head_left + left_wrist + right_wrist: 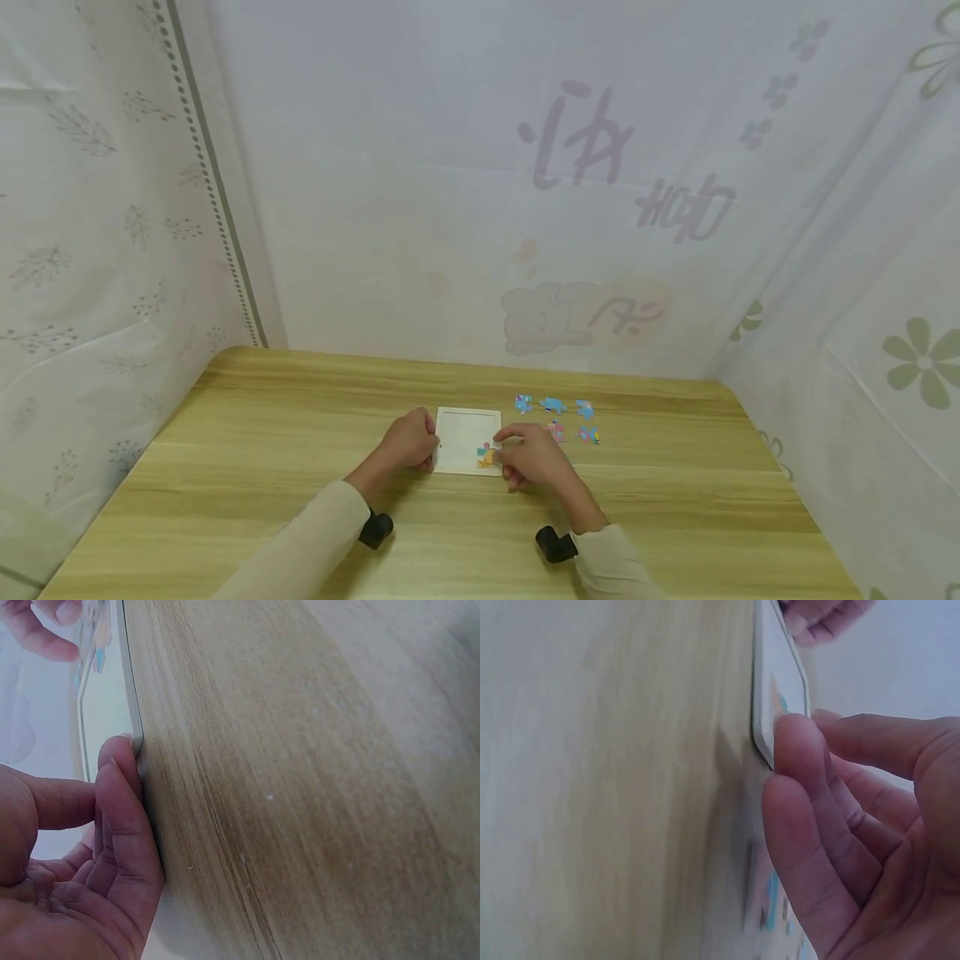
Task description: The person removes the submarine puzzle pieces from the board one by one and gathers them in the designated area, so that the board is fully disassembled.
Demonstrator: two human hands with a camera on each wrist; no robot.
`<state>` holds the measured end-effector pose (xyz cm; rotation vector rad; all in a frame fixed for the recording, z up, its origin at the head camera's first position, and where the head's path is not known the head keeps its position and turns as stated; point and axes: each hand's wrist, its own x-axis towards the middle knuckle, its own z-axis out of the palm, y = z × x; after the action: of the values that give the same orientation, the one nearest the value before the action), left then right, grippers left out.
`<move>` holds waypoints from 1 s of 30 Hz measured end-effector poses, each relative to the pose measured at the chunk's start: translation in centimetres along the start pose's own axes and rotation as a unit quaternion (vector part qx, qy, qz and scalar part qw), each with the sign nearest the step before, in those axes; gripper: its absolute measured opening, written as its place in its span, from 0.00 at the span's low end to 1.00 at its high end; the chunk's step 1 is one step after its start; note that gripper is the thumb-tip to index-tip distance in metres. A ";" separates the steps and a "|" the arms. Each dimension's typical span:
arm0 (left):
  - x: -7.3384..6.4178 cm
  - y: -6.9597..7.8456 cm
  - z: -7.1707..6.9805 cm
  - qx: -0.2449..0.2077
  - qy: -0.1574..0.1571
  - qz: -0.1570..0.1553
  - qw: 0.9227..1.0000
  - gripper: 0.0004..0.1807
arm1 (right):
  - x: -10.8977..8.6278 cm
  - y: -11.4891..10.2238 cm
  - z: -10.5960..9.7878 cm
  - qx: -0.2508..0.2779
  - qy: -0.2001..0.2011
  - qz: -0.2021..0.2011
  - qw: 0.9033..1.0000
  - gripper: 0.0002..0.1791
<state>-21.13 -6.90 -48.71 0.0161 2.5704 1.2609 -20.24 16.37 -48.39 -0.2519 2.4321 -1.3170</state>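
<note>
A white puzzle tray [459, 433] with a raised rim lies on the table between the two hands. Inside its lower right corner sits an orange-and-teal puzzle piece [485, 457], partly covered by the right hand. The left hand [411, 439] holds the tray's left edge, its fingers curled; in the left wrist view the left fingertips [116, 750] meet the tray's corner. At the right edge is the right hand [536, 457], with loosely bent fingers touching the tray beside the piece. The right fingertips [799, 735] overlap the tray's corner in the right wrist view.
Several loose blue and pink puzzle pieces [553, 405] lie in two rows on the wooden table [300, 400], to the right of the tray and behind the right hand. A patterned white curtain [390, 208] hangs behind the table and along both sides.
</note>
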 end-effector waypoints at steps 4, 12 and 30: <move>-0.1 0.0 0.0 -0.002 0.000 0.001 1.000 0.05 | -0.1 -0.5 0.9 -0.020 -0.004 -0.005 1.000 0.14; -0.2 0.0 0.0 -0.011 0.005 0.008 1.000 0.04 | -0.1 -0.9 1.7 -0.053 0.008 0.000 0.999 0.09; -0.5 0.4 -0.2 -0.017 0.016 0.000 1.000 0.03 | 0.3 -0.3 1.2 -0.073 -0.009 -0.063 0.995 0.06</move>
<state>-20.68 -6.86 -48.21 -0.0100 2.5752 1.3158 -20.10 15.17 -48.76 -0.4609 2.5367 -1.1812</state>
